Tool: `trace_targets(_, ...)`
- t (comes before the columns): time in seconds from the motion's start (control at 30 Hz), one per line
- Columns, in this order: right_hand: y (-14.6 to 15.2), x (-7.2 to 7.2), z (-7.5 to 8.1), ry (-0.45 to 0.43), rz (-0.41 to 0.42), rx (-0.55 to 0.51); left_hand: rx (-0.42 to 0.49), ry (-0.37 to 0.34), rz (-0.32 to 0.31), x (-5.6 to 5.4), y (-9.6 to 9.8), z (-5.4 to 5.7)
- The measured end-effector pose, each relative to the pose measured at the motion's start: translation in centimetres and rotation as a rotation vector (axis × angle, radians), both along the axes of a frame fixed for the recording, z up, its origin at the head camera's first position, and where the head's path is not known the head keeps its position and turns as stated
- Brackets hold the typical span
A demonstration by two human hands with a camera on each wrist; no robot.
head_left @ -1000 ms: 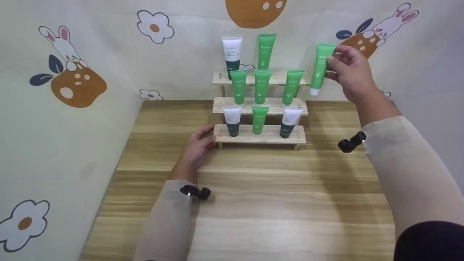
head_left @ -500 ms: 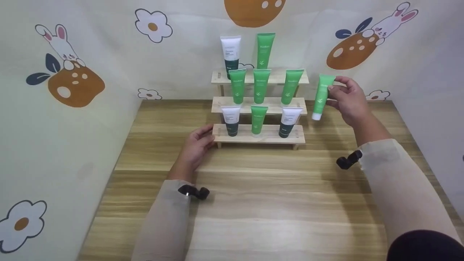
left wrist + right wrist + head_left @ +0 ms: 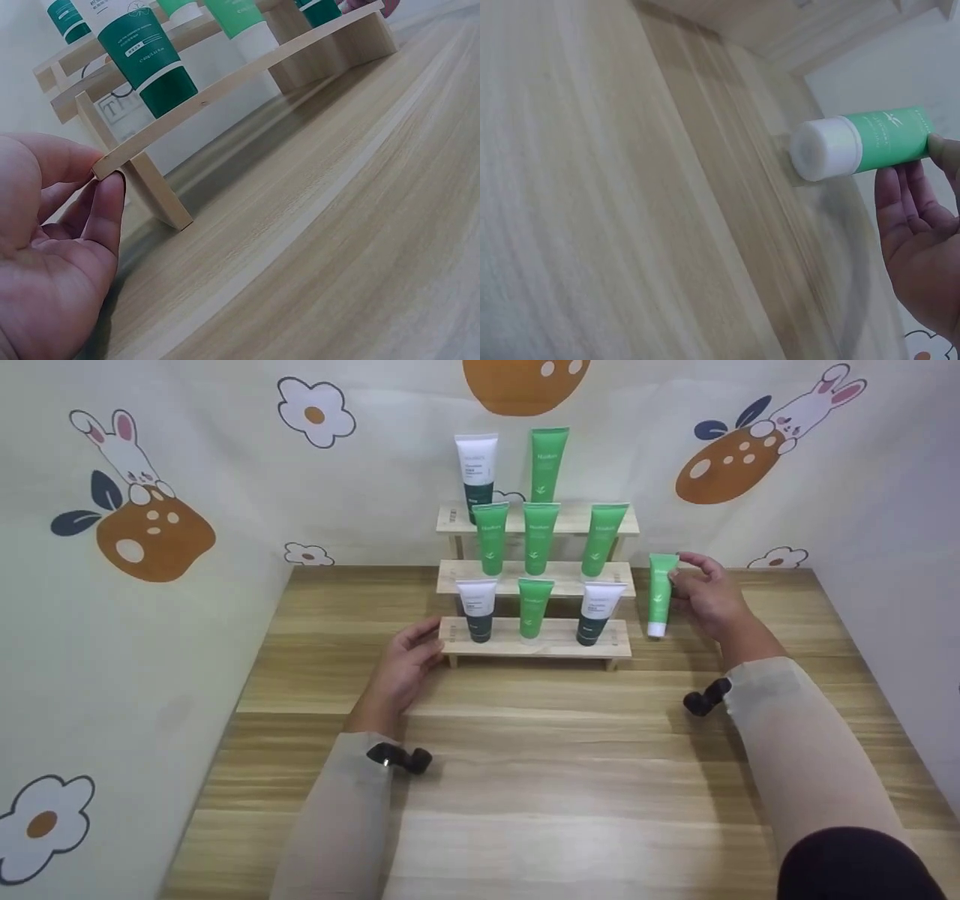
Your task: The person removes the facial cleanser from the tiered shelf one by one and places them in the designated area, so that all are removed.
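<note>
A three-tier wooden display rack [image 3: 506,643] stands on the table with squeeze tubes upright on its steps. My left hand [image 3: 401,667] pinches the left end of the bottom step; in the left wrist view, thumb and fingers [image 3: 106,206] close on that corner. Right of the rack, my right hand [image 3: 709,596] holds a green tube [image 3: 660,594] by its upper part, white cap [image 3: 826,148] down. On the bottom step, a green tube [image 3: 535,607] stands between a white-and-dark-green tube [image 3: 480,607] and another such tube [image 3: 596,611].
Three green tubes [image 3: 538,538] line the middle step. On the top step are a white-and-dark-green tube [image 3: 477,472] at left and a green tube [image 3: 548,465] near the middle. A patterned backdrop [image 3: 390,495] rises behind the wood-grain table [image 3: 540,780].
My right hand has lowered the green tube from beside the top step to beside the lower steps, right of the rack. My left hand stays on the bottom step.
</note>
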State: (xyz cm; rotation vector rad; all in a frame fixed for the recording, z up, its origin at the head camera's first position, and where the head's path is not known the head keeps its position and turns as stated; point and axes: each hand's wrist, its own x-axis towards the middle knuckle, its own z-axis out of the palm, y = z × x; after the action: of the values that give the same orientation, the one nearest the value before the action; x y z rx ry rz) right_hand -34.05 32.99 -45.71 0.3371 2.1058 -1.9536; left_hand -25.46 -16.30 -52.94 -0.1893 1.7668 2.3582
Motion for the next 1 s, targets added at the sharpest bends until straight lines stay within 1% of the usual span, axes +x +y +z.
trace_targets(0.07, 0.1, -0.2, -0.3, -0.034, 0.017, 0.001, 0.002, 0.0, 0.001, 0.0, 0.0, 0.0)
trace_targets(0.23, 0.3, -0.9, -1.3, -0.097, 0.024, 0.027, 0.003, -0.007, 0.002, 0.0, 0.0, -0.1)
trace_targets(0.4, 0.6, -1.9, -2.8, -0.149, 0.001, 0.076, -0.005, -0.004, 0.0, 0.1, -0.1, -0.1)
trace_targets(0.47, 0.7, -2.2, -3.2, -0.148, -0.011, 0.105, -0.005, 0.0, 0.001, 0.0, 0.0, -0.1)
trace_targets(0.53, 0.7, -2.5, -3.5, -0.134, -0.012, 0.156, 0.003, 0.004, 0.005, 0.0, 0.0, -0.2)
trace_targets(0.67, 0.3, -2.9, -3.7, -0.122, -0.017, 0.255, 0.012, 0.01, 0.013, 0.0, 0.0, -0.2)
trace_targets(0.77, 0.1, -3.0, -3.8, -0.132, -0.019, 0.308, 0.004, 0.011, 0.015, 0.0, 0.0, -0.2)
trace_targets(0.87, 0.1, -3.1, -3.8, -0.137, -0.018, 0.342, -0.011, 0.006, 0.013, 0.1, 0.1, -0.1)
trace_targets(1.0, 0.2, -2.7, -3.8, -0.139, -0.02, 0.318, -0.028, -0.007, 0.005, 0.1, 0.0, 0.1)
